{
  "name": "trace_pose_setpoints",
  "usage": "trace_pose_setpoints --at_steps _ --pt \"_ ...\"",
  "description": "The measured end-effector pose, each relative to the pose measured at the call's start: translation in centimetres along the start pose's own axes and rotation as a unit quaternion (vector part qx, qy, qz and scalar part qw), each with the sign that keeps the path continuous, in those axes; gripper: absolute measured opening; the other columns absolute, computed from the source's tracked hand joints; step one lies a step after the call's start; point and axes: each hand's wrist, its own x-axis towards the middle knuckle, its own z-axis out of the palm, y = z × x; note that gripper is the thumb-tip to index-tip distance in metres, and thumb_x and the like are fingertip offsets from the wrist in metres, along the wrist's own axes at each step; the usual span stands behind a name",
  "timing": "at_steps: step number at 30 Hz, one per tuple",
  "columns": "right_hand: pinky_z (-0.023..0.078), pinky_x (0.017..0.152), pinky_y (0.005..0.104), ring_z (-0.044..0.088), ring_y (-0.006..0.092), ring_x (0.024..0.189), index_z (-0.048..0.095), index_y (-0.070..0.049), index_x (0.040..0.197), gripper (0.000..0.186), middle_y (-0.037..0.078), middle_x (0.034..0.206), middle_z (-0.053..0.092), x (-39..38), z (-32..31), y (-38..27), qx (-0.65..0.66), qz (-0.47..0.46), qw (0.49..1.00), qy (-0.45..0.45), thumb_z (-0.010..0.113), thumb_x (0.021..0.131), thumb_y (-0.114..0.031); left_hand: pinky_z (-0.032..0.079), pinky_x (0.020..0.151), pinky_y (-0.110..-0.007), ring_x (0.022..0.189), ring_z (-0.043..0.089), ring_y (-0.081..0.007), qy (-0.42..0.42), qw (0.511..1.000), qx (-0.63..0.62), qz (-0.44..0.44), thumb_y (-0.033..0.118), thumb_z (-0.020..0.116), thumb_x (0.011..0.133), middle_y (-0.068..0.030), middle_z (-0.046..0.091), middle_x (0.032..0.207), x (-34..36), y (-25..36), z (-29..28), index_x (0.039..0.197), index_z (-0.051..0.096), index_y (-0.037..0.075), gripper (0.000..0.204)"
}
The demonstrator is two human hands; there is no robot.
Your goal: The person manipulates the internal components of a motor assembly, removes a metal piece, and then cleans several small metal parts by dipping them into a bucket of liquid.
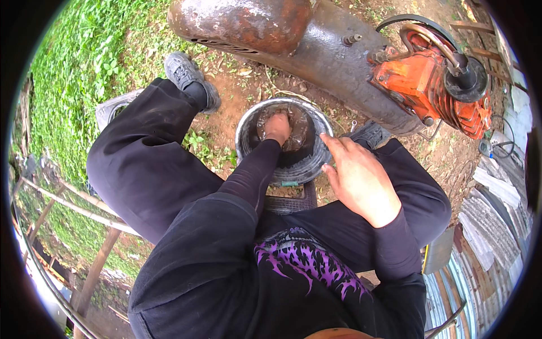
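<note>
A black bucket [243, 141] stands on the ground between my legs, with brownish, murky liquid [296, 133] inside. My left hand [277, 127] reaches down into it, its fingers hidden in the liquid, so what they touch or hold does not show. Over the bucket's right rim is my right hand [361, 178], with the index finger stretched out and the thumb apart. Nothing is visible in that hand, and its fingertips are at or just above the rim.
Beyond the bucket lies a large rusty tank [333, 51] with an orange compressor pump [420, 79] on it. A metal wrench end [354, 124] shows near my right shoe [370, 134]. Corrugated sheets [488, 226] lie at right; grass [73, 96] grows at left.
</note>
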Motion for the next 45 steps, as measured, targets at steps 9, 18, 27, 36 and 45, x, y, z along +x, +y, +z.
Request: trace_pose_setpoints --at_steps 9,18,27,36,45 --pt "0.052 0.091 0.046 0.064 0.0397 0.102 0.053 0.002 0.136 0.05 0.023 0.11 0.063 -0.1 0.2 -0.2 -0.011 -0.028 1.0 0.005 0.067 0.09 -0.011 0.06 0.089 -0.044 0.105 0.073 -0.0319 -0.17 0.984 0.043 0.006 0.015 0.066 0.089 -0.0233 0.073 0.115 -4.8 3.8 -11.0 0.108 0.075 -0.003 0.027" --pt "0.053 0.09 0.046 0.066 0.0396 0.1 0.056 0.003 0.132 0.048 0.023 0.107 0.064 -0.4 0.9 -0.6 -0.032 -0.055 0.997 0.033 0.067 0.089 -0.013 0.059 0.053 -0.027 0.071 0.074 -0.0244 0.223 0.787 -0.574 -0.03 0.003 0.052 0.101 -0.022 0.072 0.106 -7.6 0.2 -27.5 0.118 0.062 -0.006 0.022" --pt "0.051 0.097 0.0472 0.065 0.0415 0.108 0.055 0.004 0.133 0.048 0.027 0.115 0.065 -2.0 1.0 -0.2 -0.027 -0.021 0.999 0.009 0.066 0.09 -0.015 0.057 0.058 -0.039 0.073 0.07 -0.0296 0.394 0.765 -0.505 0.069 0.0 0.067 0.091 -0.0232 0.067 0.1 1.6 4.7 -18.3 0.123 0.05 -0.007 0.037" --pt "0.051 0.098 0.047 0.064 0.0416 0.11 0.054 0.004 0.133 0.05 0.027 0.115 0.065 -2.4 1.0 -0.8 -0.034 -0.029 0.999 0.011 0.069 0.089 -0.014 0.049 0.084 -0.038 0.093 0.059 -0.0218 0.52 0.391 -0.739 0.178 0.002 0.055 0.091 -0.0111 0.061 0.094 3.4 -0.5 -25.4 0.098 0.06 0.0 0.009" --pt "0.05 0.1 0.0456 0.063 0.0393 0.113 0.054 0.002 0.135 0.05 0.024 0.117 0.065 -1.2 1.7 0.3 -0.053 -0.061 0.996 0.03 0.067 0.09 -0.014 0.042 0.087 -0.032 0.089 0.053 -0.0178 0.373 0.226 -0.888 0.146 0.013 0.061 0.094 -0.007 0.062 0.102 -1.3 2.4 -22.0 0.101 0.062 0.001 0.014"
